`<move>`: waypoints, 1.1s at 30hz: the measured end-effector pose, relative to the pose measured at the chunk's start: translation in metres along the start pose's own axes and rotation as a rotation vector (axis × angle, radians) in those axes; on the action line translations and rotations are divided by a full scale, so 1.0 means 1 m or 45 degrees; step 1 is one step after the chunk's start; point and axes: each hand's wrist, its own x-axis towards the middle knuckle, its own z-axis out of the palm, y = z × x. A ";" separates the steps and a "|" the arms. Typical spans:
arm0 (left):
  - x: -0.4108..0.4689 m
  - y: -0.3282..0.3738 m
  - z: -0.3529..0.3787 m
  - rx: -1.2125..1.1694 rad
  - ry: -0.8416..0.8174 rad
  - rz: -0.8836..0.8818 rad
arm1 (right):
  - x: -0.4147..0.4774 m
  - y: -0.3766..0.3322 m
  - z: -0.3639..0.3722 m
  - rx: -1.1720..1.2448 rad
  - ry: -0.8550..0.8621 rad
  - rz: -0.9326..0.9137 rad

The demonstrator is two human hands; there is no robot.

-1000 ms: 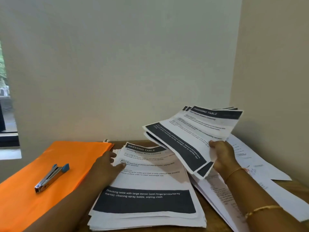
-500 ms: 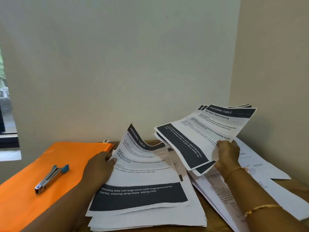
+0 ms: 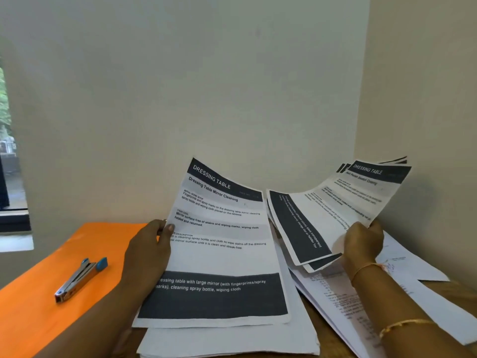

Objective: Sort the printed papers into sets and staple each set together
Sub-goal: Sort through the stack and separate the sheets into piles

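Note:
My left hand [image 3: 148, 250] pinches the left edge of a printed sheet [image 3: 219, 254] headed "Dressing Table Mirror Cleaning", lifted and tilted up off the white paper stack [image 3: 232, 339] in the middle of the table. My right hand [image 3: 362, 241] grips a fanned bundle of several printed sheets [image 3: 333, 210] held in the air to the right, near the side wall. A silver stapler [image 3: 80, 279] with blue ends lies on the orange folder [image 3: 38, 306] at the left, apart from both hands.
More loose printed papers [image 3: 413, 301] lie spread over the wooden table [image 3: 449, 288] on the right, under my right forearm. Walls close off the back and right side. A window opening [image 3: 10, 177] is at the far left.
My left hand has taken the top sheet by its edge and raised it off the stack. The bundle in my right hand has moved right and slightly up.

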 end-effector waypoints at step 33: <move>-0.005 0.010 0.010 -0.294 -0.079 -0.195 | -0.065 -0.009 0.028 0.272 -1.485 0.734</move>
